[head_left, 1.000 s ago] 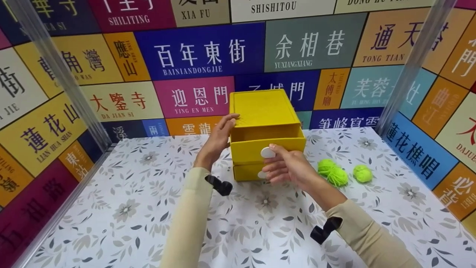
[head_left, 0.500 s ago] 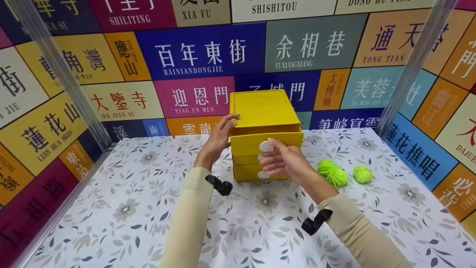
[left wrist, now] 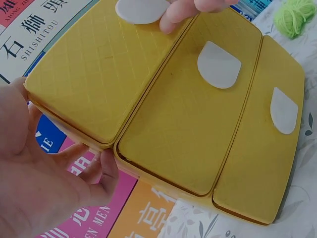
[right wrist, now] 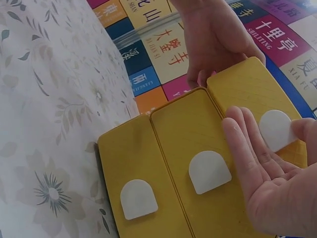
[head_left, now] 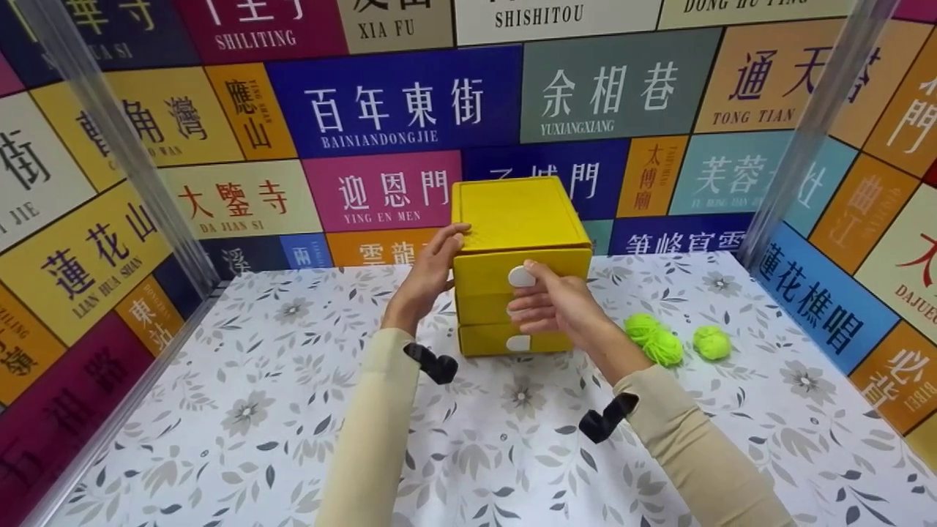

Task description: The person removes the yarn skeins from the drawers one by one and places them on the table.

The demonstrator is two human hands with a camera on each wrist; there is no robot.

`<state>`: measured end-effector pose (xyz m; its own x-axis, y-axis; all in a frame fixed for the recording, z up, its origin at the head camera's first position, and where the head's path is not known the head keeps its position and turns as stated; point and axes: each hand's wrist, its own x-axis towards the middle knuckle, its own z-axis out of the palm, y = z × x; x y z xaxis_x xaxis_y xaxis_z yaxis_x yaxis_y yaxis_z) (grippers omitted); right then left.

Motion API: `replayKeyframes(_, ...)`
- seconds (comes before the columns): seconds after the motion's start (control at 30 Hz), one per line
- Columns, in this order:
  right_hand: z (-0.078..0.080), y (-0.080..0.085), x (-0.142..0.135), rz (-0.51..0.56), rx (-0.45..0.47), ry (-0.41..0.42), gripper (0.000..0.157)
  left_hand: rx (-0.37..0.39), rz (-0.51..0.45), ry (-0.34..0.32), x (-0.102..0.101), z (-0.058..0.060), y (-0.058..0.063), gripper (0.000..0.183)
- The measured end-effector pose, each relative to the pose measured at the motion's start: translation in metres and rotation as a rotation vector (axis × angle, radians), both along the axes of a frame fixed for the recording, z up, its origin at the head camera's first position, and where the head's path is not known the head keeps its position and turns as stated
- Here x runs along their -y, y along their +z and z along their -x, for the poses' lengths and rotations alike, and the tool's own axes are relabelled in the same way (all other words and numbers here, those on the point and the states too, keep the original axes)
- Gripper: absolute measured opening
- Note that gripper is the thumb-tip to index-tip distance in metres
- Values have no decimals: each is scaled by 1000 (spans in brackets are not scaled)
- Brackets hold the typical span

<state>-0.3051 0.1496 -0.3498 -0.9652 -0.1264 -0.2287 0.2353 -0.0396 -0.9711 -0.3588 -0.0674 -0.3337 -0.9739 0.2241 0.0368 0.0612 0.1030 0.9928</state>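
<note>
A yellow box with three stacked drawers (head_left: 521, 212) stands on the table, each drawer front bearing a white rounded tab. My left hand (head_left: 428, 274) rests against the box's left side, fingertips at the top edge; in the left wrist view the hand (left wrist: 54, 153) lies along that side. With thumb and fingers, my right hand (head_left: 560, 296) pinches the top drawer's tab (right wrist: 276, 130). The other fingers stretch out in front of the drawer fronts. All three drawers are pushed in; the middle tab (left wrist: 219, 64) and bottom tab (left wrist: 284, 111) are free of the hands.
Two bright green yarn balls, a larger one (head_left: 654, 339) and a smaller one (head_left: 712, 342), lie right of the box. A floral cloth (head_left: 241, 439) covers the table. Behind stands a wall of colourful printed signs (head_left: 395, 102), with clear upright posts (head_left: 794, 139) at the corners.
The top drawer has slid back into the box, from partly out to flush with the front. My right hand has moved inward with its tab. The left hand has stayed in place.
</note>
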Motion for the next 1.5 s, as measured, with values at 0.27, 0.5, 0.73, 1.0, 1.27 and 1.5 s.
replayKeyframes(0.27,7,1,2,15,33,13,66,10,-4,10,3,0,-2,36)
replayKeyframes(0.5,11,2,3,43,17,3,65,0,-10,6,1,0,-1,36)
replayKeyframes(0.73,11,4,3,35,12,6,65,-12,-8,6,3,-1,0,36)
replayKeyframes(1.0,10,0,1,12,24,5,68,-11,-26,16,1,0,-1,36)
replayKeyframes(1.27,6,-8,-6,-7,-2,5,79,-51,-25,41,-4,1,-2,37)
replayKeyframes(1.5,4,-22,-18,25,7,-37,65,-54,-24,40,-5,1,-3,37)
